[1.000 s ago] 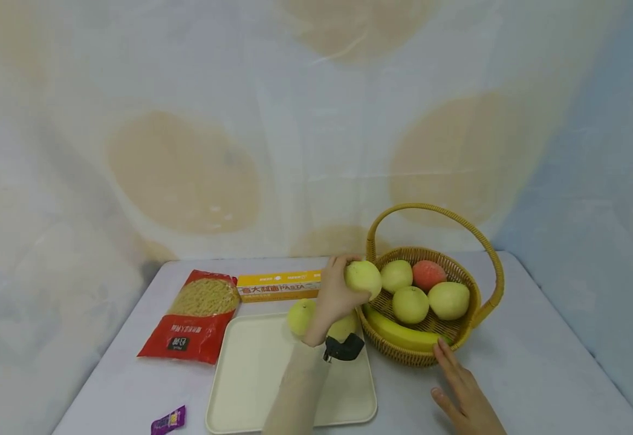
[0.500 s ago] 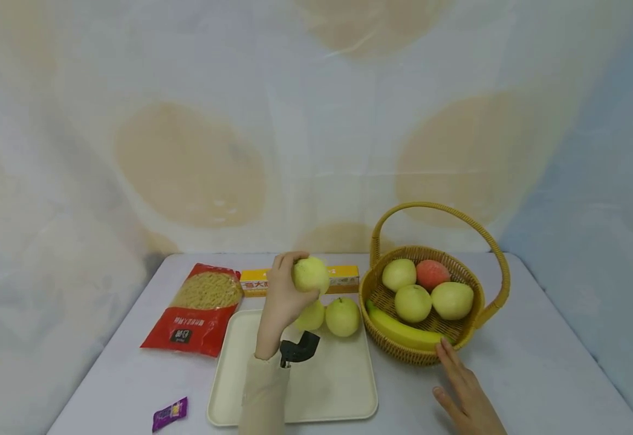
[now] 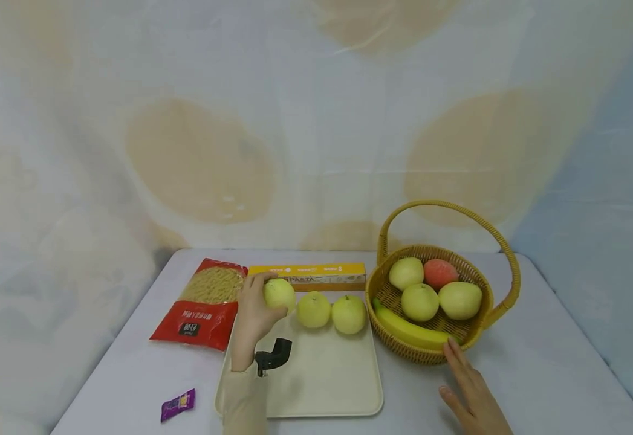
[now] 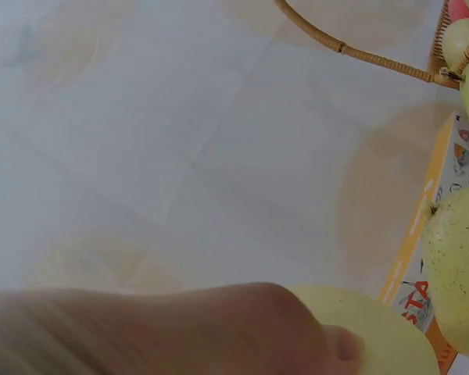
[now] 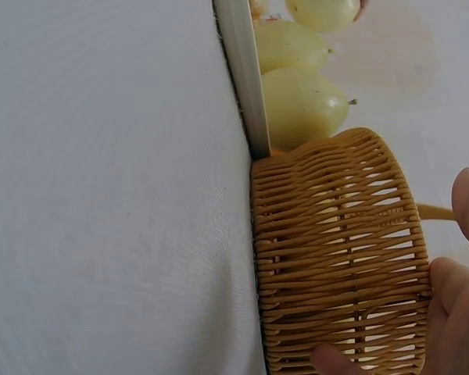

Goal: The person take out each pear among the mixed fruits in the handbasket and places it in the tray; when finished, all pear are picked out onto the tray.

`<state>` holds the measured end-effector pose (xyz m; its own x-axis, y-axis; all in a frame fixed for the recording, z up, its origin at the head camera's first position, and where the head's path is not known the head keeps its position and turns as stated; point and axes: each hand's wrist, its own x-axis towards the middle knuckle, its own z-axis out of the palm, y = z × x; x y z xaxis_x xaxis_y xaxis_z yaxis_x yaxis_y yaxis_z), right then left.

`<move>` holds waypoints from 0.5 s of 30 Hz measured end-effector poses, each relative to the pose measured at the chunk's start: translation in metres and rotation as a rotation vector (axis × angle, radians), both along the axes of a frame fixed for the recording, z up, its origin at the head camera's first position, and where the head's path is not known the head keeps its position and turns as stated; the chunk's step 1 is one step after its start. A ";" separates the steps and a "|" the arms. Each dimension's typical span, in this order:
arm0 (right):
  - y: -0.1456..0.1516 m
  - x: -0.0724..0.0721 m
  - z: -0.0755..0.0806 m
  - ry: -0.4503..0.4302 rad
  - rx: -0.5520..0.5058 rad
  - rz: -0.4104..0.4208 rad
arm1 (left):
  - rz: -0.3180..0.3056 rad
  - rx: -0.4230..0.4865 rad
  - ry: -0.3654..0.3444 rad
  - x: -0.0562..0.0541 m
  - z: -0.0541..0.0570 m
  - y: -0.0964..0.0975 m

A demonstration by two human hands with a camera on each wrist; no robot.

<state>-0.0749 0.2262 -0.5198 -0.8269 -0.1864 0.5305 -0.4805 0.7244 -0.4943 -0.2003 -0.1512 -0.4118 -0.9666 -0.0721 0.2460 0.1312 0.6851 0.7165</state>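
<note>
The tray (image 3: pixel 327 380) bears two pears (image 3: pixel 314 310) along its far side; the basket (image 3: pixel 403 349) holds a banana (image 3: pixel 411 329), then three pears (image 3: pixel 419 302) and a red fruit (image 3: pixel 439 273). The right hand (image 3: pixel 474 396), fingers extended, touches the basket's near rim; the left hand (image 3: pixel 252 314) grips another pear (image 3: pixel 280 295) above the tray's far left corner.

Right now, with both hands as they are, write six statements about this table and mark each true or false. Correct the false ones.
1. The left grip holds a pear. True.
2. The box lies beyond the tray. True.
3. The basket stands left of the tray. False: the basket stands right of the tray.
4. The banana lies in the basket. True.
5. The right grip is over the tray. False: the right grip is by the basket's near side.
6. The packet lies on the box. False: the packet lies on the table, left of the tray.
</note>
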 end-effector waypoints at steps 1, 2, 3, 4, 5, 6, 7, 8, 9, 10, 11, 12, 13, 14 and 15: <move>0.000 0.000 0.000 -0.008 0.002 -0.004 | 0.003 -0.007 -0.011 -0.001 -0.002 0.000; 0.000 0.000 0.001 -0.015 0.003 -0.008 | 0.008 -0.015 -0.020 -0.003 -0.004 0.000; -0.001 0.000 0.001 -0.020 0.004 -0.009 | 0.011 -0.022 -0.027 -0.004 -0.006 0.000; -0.001 0.000 0.002 -0.026 0.005 -0.012 | 0.011 -0.027 -0.033 -0.005 -0.008 -0.001; -0.001 0.001 0.002 -0.031 0.005 -0.015 | 0.009 -0.032 -0.040 -0.006 -0.009 -0.001; -0.001 0.001 0.002 -0.034 0.005 -0.016 | 0.006 -0.037 -0.045 -0.006 -0.011 -0.001; -0.001 0.001 0.002 -0.037 0.005 -0.019 | -0.001 -0.038 -0.044 -0.007 -0.012 -0.002; -0.001 0.001 0.002 -0.038 0.003 -0.020 | -0.010 -0.040 -0.042 -0.008 -0.014 -0.003; -0.001 0.001 0.002 -0.039 0.002 -0.021 | -0.021 -0.046 -0.044 -0.009 -0.015 -0.004; -0.001 0.001 0.002 -0.041 0.003 -0.022 | -0.034 -0.052 -0.047 -0.010 -0.017 -0.005; -0.002 0.001 0.002 -0.042 0.003 -0.023 | -0.046 -0.058 -0.049 -0.010 -0.018 -0.006; -0.002 0.001 0.002 -0.044 0.004 -0.026 | -0.059 -0.061 -0.050 -0.011 -0.020 -0.008; -0.002 0.002 0.002 -0.047 0.004 -0.028 | -0.070 -0.063 -0.051 -0.013 -0.022 -0.009; -0.002 0.002 0.002 -0.049 0.005 -0.030 | -0.081 -0.068 -0.053 -0.014 -0.023 -0.010; -0.002 0.002 0.003 -0.052 0.005 -0.033 | -0.087 -0.067 -0.059 -0.015 -0.024 -0.011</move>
